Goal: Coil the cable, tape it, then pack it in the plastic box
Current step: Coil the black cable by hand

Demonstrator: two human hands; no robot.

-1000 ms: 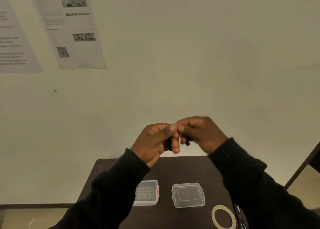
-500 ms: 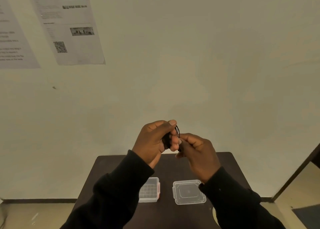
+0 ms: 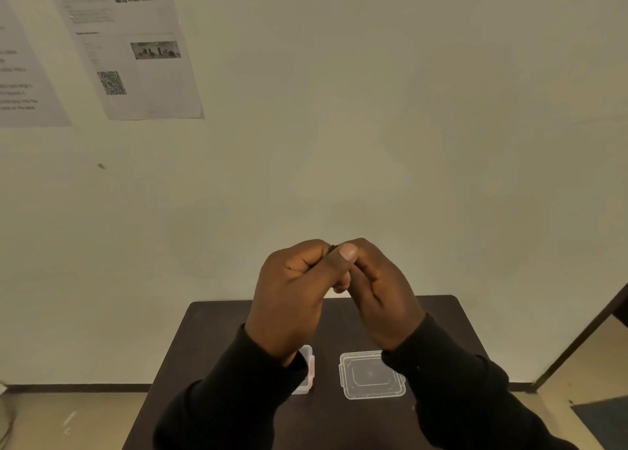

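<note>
- Raised in front of the pale wall: two bare hands in black sleeves, pressed together at the fingertips.
- Left hand curled closed, thumb laid across the top; right hand curled closed against it.
- Pinched between them, almost wholly hidden: the thin black cable, only a dark sliver showing at the top of the fingers. Coiled or loose, taped or not — cannot tell.
- Below, on the dark brown rectangular table: one small clear plastic box with an orange clasp, mostly covered by the left sleeve, only its right edge visible; contents cannot be made out.
- Just right of the box, apart from it: one clear plastic lid with rounded corners, lying flat, upper right corner hidden by the right sleeve.
- On the wall, upper left: two white printed paper sheets; the nearer sheet cut off at the top, text blurred, one square code and small photos visible; the other sheet cut off by the left edge.
</note>
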